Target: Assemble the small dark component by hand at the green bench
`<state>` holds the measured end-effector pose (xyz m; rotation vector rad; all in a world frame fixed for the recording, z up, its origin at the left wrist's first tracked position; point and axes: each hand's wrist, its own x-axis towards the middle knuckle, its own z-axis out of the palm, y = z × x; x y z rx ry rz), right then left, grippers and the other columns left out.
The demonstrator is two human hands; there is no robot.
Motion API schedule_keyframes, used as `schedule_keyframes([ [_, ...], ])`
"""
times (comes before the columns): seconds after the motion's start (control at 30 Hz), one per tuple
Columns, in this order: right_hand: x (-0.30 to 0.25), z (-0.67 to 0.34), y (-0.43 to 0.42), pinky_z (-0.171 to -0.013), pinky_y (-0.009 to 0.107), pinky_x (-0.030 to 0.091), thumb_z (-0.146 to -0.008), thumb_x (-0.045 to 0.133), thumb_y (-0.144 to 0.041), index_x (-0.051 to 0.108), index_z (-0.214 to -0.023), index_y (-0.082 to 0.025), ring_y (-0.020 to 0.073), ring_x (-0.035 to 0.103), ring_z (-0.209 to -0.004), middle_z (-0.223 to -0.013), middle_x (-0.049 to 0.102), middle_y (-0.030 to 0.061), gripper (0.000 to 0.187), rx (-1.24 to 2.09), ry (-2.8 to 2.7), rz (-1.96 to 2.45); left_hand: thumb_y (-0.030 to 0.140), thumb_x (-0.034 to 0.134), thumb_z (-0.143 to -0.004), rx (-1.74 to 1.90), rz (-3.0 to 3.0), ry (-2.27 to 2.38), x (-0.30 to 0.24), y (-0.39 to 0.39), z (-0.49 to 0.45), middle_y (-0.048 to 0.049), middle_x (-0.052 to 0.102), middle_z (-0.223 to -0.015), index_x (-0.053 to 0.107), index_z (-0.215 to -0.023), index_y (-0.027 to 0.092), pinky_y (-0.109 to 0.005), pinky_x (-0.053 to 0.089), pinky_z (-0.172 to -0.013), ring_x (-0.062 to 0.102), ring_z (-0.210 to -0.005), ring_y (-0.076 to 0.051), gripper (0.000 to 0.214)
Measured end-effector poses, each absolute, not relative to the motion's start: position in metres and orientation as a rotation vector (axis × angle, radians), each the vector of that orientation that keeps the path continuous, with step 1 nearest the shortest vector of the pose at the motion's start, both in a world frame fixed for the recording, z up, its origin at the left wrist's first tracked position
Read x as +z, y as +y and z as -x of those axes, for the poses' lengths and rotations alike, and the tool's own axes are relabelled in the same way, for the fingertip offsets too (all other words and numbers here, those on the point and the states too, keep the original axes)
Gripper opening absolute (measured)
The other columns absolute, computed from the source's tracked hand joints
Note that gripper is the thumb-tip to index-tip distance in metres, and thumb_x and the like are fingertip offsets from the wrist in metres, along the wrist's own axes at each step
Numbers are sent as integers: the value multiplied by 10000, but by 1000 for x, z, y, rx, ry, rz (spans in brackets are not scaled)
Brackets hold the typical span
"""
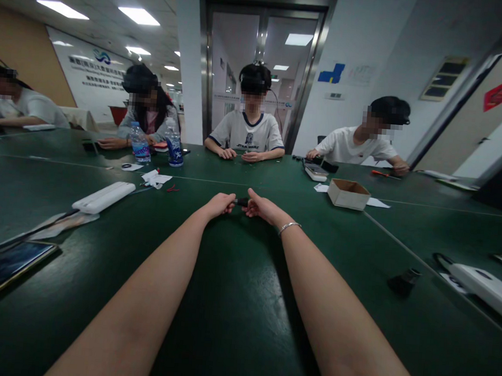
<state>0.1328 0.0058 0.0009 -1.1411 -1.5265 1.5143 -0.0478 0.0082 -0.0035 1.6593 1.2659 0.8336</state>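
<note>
Both arms reach out over the dark green table (233, 302). A small dark, rod-like object (242, 202) spans the gap between my hands; its exact kind is too small to make out. My left hand (221, 205) is closed, pinching the left end of it. My right hand (261, 207), with a silver bracelet (290, 226) at the wrist, is closed around the right end, thumb raised. Part of the object is hidden by the fingers.
White power strips (105, 197) lie left and right, with a phone (8, 267) near the left edge. A small open box (348, 194), a black nozzle-like piece (404, 282), and two bottles (140, 143) stand around. Several people sit across the table.
</note>
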Motion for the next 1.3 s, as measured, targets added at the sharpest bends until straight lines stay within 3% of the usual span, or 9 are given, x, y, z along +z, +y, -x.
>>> schedule_keyframes([
  [0.1, 1, -134, 4, -522, 171, 472, -782, 668, -314, 548, -769, -132, 92, 556, -539, -634, 581, 16, 219, 1514, -1545, 1072, 421, 395, -798, 836, -1662, 1264, -5, 9, 48, 6, 456, -470, 439, -526, 170, -233, 269, -443, 354, -412, -84, 373],
  [0.2, 0, -137, 3, -563, 174, 485, -625, 797, -184, 524, -963, -175, 87, 564, -571, -683, 573, -31, 434, 1518, -1547, 980, 418, 390, -801, 830, -1661, 1268, -4, 9, 47, 10, 455, -469, 438, -532, 168, -228, 277, -447, 363, -418, -84, 370],
  [0.37, -2, -134, 8, -532, 189, 474, -819, 583, -455, 558, -773, -114, 93, 545, -569, -722, 580, 47, 346, 1478, -1595, 1146, 405, 360, -810, 819, -1680, 1296, -2, 6, 46, 14, 452, -472, 423, -529, 169, -226, 278, -451, 354, -414, -80, 372],
  [0.53, -1, -135, 6, -578, 186, 473, -579, 818, -209, 532, -987, -173, 85, 546, -596, -753, 558, -23, 499, 1427, -1652, 1095, 425, 373, -800, 816, -1680, 1283, -3, 7, 48, 12, 465, -495, 430, -539, 167, -223, 277, -455, 362, -426, -79, 372],
  [0.7, -1, -133, 8, -561, 204, 465, -810, 587, -447, 592, -827, -108, 93, 526, -585, -774, 581, 53, 340, 1419, -1684, 1180, 432, 382, -793, 810, -1683, 1290, -3, 7, 47, 10, 464, -491, 434, -536, 167, -225, 279, -456, 368, -429, -81, 373],
  [0.8, -4, -133, 11, -559, 188, 455, -725, 711, -298, 574, -867, -132, 81, 523, -574, -747, 568, 12, 258, 1378, -1708, 1144, 437, 385, -793, 807, -1686, 1282, -2, 6, 47, 10, 465, -487, 437, -533, 165, -226, 281, -459, 361, -423, -79, 380],
  [0.87, -6, -134, 11, -561, 187, 459, -623, 787, -206, 545, -963, -166, 81, 535, -581, -754, 553, -17, 420, 1359, -1678, 1133, 433, 384, -795, 805, -1680, 1278, -2, 6, 47, 10, 465, -488, 437, -535, 164, -227, 283, -460, 360, -422, -78, 378],
  [1.03, -5, -134, 10, -563, 204, 473, -795, 623, -390, 576, -846, -123, 97, 541, -590, -748, 561, 34, 276, 1427, -1633, 1169, 464, 396, -790, 798, -1702, 1270, -6, 10, 49, 13, 465, -490, 445, -542, 165, -233, 287, -463, 371, -428, -83, 392],
  [1.3, -2, -133, 6, -577, 201, 449, -750, 678, -293, 592, -886, -140, 85, 530, -591, -764, 569, 10, 223, 1395, -1664, 1152, 466, 398, -789, 798, -1703, 1279, -5, 8, 48, 19, 456, -471, 436, -535, 174, -239, 274, -466, 352, -416, -86, 390],
])
